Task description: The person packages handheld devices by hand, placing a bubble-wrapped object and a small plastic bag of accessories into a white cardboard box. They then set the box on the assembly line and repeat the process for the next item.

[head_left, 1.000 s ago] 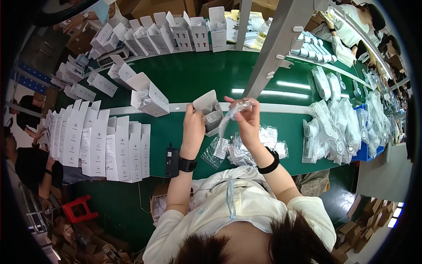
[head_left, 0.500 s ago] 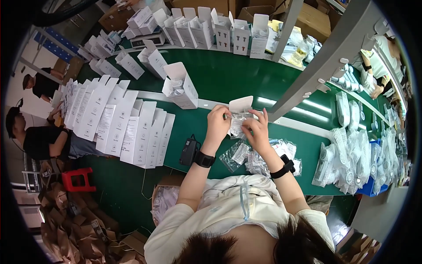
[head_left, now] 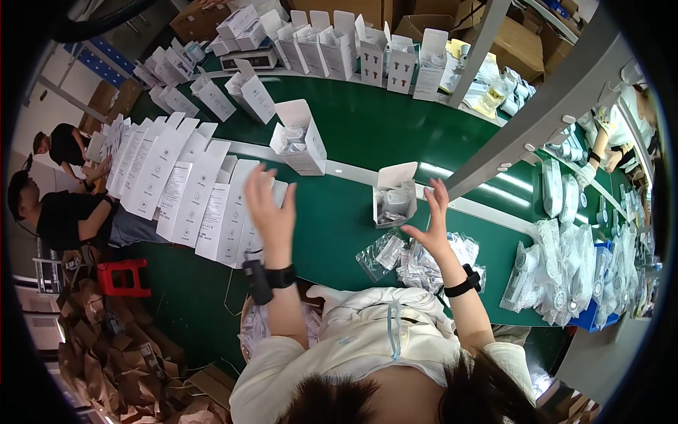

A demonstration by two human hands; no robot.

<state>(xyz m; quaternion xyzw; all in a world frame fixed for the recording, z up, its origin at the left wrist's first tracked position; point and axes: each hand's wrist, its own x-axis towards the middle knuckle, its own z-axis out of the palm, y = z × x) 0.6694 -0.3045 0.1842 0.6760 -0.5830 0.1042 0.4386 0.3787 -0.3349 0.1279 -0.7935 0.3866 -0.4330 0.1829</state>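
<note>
My left hand (head_left: 270,212) is raised with its fingers apart and holds nothing. It hovers near the right end of a row of tall white cartons (head_left: 222,219). Beside its wristband is a small black device (head_left: 256,280). My right hand (head_left: 432,225), also open, is just right of an open white carton (head_left: 393,221) on the green table; no grip on the carton shows. Clear plastic-wrapped contents (head_left: 397,201) fill the carton, and its lid flap stands up. Below lies a pile of small clear bags (head_left: 431,266) with pale parts inside.
Another open filled carton (head_left: 305,155) stands farther left. Open cartons (head_left: 332,48) line the table's far side. A grey metal post (head_left: 519,131) slants across the right. Bubble-wrapped items (head_left: 554,265) lie beside a blue bin (head_left: 595,318). Two people (head_left: 60,219) are at the left.
Both hands have come away from the carton; its packed contents now show. My left hand moved left and opened. The black device has left the table and is beside my left wrist.
</note>
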